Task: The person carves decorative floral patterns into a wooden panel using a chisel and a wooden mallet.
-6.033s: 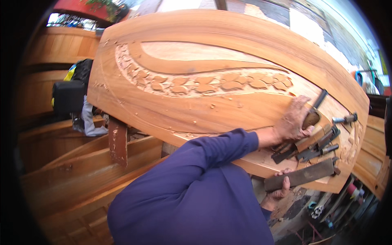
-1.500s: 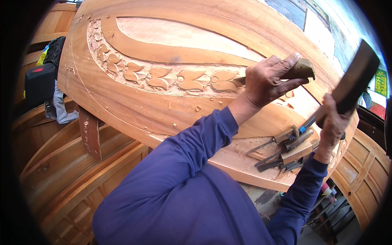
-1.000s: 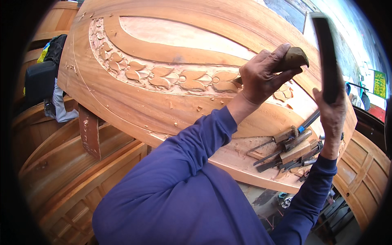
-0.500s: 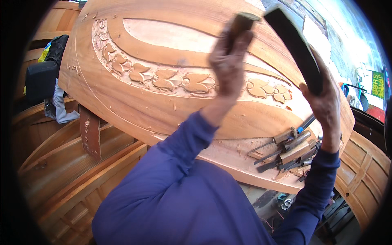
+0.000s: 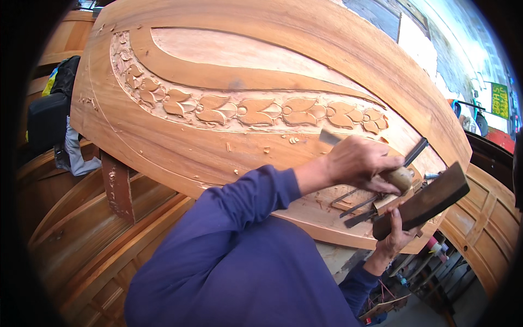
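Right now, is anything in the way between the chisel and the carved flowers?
Nothing visible is. The chisel points up-left toward the flowers, with only bare wood between. Shavings lie just left of its tip; the bar and loose tools are to its lower right.

A head-worn fisheye overlooks the carved panel (image 5: 245,143).

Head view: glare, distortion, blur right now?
Head view: a white patch beyond the panel looks blown out, upper right; the panel's edges look bowed, fisheye-style; corners go black; the carved flowers look sharp; left hand and right hand show no heavy smear.
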Available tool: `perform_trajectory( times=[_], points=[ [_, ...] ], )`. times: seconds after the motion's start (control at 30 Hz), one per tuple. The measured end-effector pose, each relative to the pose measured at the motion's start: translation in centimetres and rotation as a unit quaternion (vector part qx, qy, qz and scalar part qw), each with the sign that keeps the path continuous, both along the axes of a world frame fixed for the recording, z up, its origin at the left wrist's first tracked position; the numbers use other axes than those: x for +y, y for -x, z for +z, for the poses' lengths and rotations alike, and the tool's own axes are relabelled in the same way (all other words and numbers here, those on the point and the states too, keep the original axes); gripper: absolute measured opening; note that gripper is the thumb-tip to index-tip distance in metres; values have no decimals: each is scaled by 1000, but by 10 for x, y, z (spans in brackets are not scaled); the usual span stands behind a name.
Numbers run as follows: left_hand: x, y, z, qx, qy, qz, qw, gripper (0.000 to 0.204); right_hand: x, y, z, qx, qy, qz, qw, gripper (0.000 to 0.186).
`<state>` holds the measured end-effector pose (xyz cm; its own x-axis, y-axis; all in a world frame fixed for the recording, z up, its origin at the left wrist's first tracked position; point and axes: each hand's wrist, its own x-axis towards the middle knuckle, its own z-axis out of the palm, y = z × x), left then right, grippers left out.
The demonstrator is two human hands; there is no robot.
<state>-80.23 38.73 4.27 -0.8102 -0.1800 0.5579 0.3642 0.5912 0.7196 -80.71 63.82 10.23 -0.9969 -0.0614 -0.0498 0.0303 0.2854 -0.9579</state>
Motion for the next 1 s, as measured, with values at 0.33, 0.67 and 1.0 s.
perform_trajectory(
  times=[0.33,0.67,1.0],
  points=[
    [-19,50,-17,-11,41,22,999,52,34,-4,4,-16,27,-15,999,62],
    [-18,50,-20,-18,45,39,998,50,9,8,7,12,-6,-8,1000,45],
    [-22,52,-21,-16,8,54,998,53,-46,25,-15,26,-150,117,981,89]
  ],
)
